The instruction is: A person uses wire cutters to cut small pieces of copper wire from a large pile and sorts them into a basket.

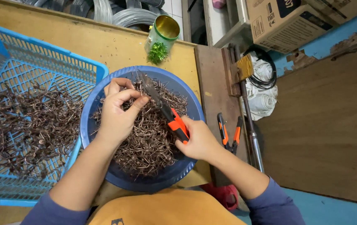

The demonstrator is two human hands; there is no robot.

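We see bent brown wire hooks (149,141) heaped in a round blue bowl (193,109) at the near worktop (103,46) edge. Left hand (118,114) over the heap, fingers (130,96) pinched shut on one small hook; too small to tell more. Right hand (199,141) wraps closed round the orange-black handles of pliers (164,109), nose pointing up-left over the bowl. Just left, touching the bowl, a blue mesh basket (41,68) with more hooks. Second pliers (229,133) right of the bowl. Green tin can (161,39) behind, wire coils (116,12) beyond.
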